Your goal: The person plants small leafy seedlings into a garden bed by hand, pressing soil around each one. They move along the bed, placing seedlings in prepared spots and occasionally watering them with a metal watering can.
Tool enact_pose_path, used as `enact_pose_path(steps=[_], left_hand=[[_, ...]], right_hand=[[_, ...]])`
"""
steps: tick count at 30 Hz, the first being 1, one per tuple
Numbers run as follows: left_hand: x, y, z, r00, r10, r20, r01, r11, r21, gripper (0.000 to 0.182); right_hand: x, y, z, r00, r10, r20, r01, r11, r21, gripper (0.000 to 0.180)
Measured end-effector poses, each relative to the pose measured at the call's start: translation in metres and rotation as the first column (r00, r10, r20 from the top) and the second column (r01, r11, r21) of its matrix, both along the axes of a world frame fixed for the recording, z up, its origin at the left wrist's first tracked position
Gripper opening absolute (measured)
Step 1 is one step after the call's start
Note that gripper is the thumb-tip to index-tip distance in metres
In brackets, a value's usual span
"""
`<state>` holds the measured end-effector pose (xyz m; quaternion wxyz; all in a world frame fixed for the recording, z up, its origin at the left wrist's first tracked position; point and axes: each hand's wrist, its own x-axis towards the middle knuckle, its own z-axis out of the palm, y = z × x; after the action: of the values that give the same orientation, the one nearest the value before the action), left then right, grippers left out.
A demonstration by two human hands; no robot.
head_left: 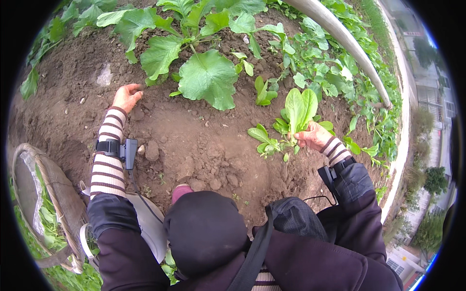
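Note:
My right hand (314,136) pinches a light green leafy seedling (300,109) near its base, its leaves pointing up and a thin root hanging below. Small leafy plants (265,141) grow from the soil just left of that hand. My left hand (128,97) is over the bare soil at the left, fingers curled loosely with nothing visible in them. To its right spreads a plant with large lobed leaves (209,78). Whether its fingertips touch the soil, I cannot tell.
A woven basket (62,189) holding greens lies tilted at the lower left, beside a pale curved container (147,222). A thick wooden pole (338,32) arches over the upper right. Dense leafy plants (327,69) grow beneath it, and a pale path edge (402,91) runs along the right.

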<state>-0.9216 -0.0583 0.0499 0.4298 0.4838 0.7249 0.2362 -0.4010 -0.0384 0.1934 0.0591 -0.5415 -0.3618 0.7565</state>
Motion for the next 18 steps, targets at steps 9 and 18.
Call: enact_pose_path(steps=[9, 18], left_hand=[[0.089, 0.006, 0.064, 0.731, -0.497, 0.467, 0.533, 0.844, 0.064, 0.032], [0.191, -0.013, 0.078, 0.476, -0.306, 0.825, 0.659, 0.746, -0.103, 0.035]], right_hand=[[-0.125, 0.014, 0.003, 0.949, -0.221, -0.225, 0.270, 0.938, 0.219, 0.020], [-0.132, -0.003, -0.008, 0.939, -0.249, -0.239, 0.305, 0.922, 0.239, 0.018]])
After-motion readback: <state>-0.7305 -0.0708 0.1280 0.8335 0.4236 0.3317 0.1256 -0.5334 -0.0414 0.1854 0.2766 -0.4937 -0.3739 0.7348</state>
